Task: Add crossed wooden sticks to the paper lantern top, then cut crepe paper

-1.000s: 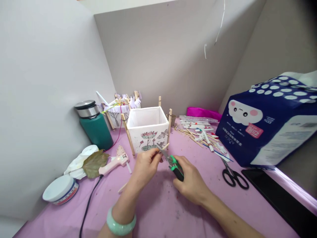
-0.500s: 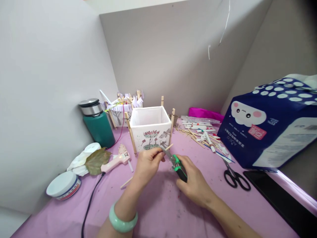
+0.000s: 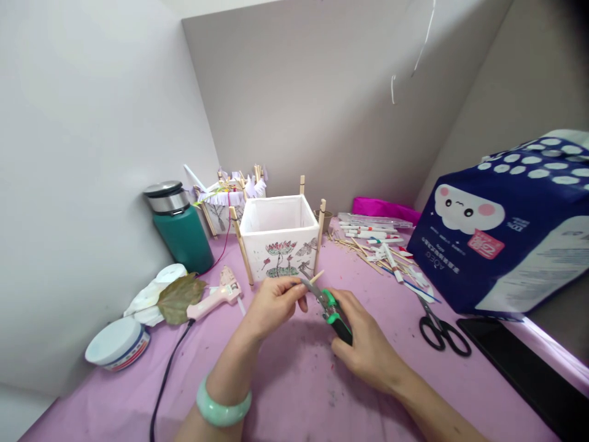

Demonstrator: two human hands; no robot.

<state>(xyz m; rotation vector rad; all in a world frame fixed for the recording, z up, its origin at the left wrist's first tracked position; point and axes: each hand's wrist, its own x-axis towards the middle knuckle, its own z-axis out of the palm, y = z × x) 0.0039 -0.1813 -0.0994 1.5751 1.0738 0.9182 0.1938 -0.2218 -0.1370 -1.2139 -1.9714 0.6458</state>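
At lower center, the left hand (image 3: 275, 304) pinches a wooden stick (image 3: 317, 277). Beside it, the right hand (image 3: 365, 347) curls around green-and-black pliers (image 3: 340, 327).

- One pair of green-handled pliers (image 3: 330, 314)
- Two painted white boxes (image 3: 280, 242)
- One pair of scissors (image 3: 440, 326)
- One hot-glue gun (image 3: 214, 301)
- One teal flask (image 3: 183, 240)
- One dried leaf (image 3: 180, 298)

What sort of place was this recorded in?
Probably a craft workspace, perhaps at home: a pink glue gun lies on a purple cloth, markers and thin wooden sticks are strewn together, and the right hand grips green-and-black pliers.
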